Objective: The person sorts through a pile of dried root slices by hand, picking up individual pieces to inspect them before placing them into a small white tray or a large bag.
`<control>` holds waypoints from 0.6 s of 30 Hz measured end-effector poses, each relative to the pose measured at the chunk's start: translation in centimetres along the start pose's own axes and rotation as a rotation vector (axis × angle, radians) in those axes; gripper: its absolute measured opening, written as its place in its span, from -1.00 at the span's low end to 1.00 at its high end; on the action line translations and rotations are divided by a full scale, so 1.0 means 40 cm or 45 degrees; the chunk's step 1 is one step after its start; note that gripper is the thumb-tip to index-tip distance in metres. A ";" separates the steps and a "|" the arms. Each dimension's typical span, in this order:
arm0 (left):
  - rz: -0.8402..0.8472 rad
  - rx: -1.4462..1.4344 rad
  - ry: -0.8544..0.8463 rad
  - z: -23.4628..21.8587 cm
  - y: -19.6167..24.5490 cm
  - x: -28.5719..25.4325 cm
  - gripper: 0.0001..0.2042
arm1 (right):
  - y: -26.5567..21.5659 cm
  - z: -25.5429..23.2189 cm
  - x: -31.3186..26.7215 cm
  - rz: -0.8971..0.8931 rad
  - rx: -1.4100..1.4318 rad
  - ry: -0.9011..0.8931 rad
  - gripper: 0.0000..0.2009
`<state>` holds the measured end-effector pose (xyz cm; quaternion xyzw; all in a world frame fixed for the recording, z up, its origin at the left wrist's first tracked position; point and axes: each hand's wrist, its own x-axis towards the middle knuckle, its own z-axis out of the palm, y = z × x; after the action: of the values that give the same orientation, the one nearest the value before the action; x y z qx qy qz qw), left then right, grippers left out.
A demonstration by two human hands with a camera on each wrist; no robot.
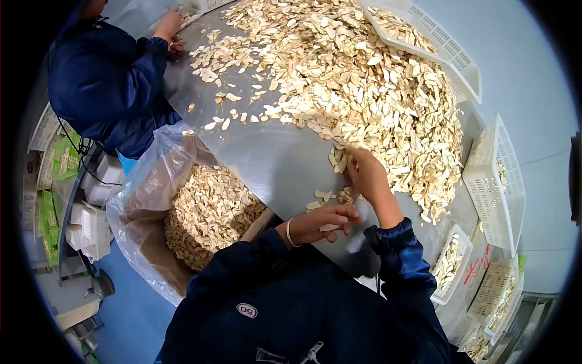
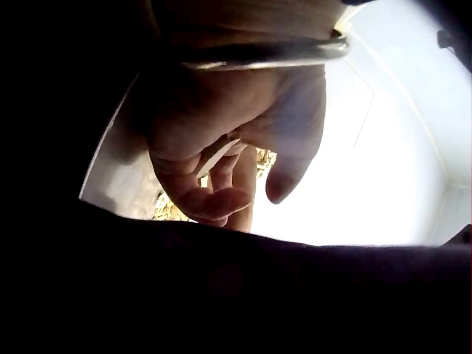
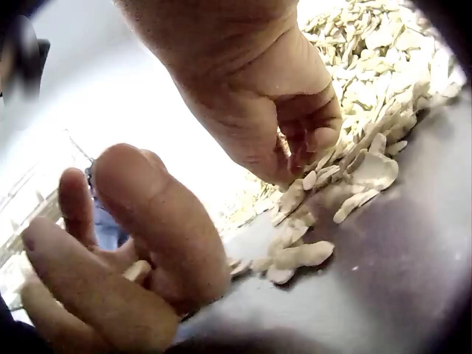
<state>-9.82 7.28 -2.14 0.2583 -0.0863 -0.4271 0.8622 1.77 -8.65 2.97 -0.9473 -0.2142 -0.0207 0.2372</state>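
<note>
A large heap of pale, flat dried slices (image 1: 339, 79) covers much of a metal table. My right hand (image 1: 368, 179) reaches to the heap's near edge, its fingers curled down and pinching at slices there. In the right wrist view its fingertips (image 3: 322, 139) are right among the slices. Nearer my body, my left hand (image 1: 321, 225), with a bracelet (image 1: 290, 233) at the wrist, holds a pale slice (image 1: 329, 227) in its curled fingers. The left wrist view shows this slice (image 2: 218, 156) edge-on against the palm. Several loose slices (image 3: 301, 255) lie on the table between the hands.
A plastic-lined box (image 1: 136, 209) full of slices stands to the left. White baskets (image 1: 494, 188) line the right side, and a small tray (image 1: 464, 267) of slices sits nearer. Another person (image 1: 109, 85) works at the upper left. A long basket (image 1: 448, 51) stands behind the heap.
</note>
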 end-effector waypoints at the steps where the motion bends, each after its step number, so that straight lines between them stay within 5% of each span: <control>1: -0.020 0.058 0.013 0.008 0.006 -0.002 -0.58 | 0.000 0.004 0.003 -0.038 -0.088 0.127 -0.83; 5: -0.011 0.103 0.203 0.029 0.036 -0.022 -0.62 | -0.014 -0.013 0.001 0.075 0.306 -0.130 -0.80; 7: 0.037 0.119 0.319 0.011 0.056 -0.062 -0.71 | -0.010 -0.024 0.004 0.033 0.172 -0.090 -0.82; 13: 0.644 -0.078 0.794 -0.046 0.116 -0.142 -0.78 | -0.072 -0.015 0.004 -0.176 0.205 -0.234 -0.86; 18: 0.289 -0.245 0.384 -0.023 0.050 -0.138 -0.82 | -0.108 0.023 -0.008 -0.441 -0.026 -0.097 -0.90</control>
<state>-11.53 12.93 -1.48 0.2243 0.0564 -0.2900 0.9286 -0.37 -4.91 4.03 -0.8987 -0.3829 -0.0274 0.2120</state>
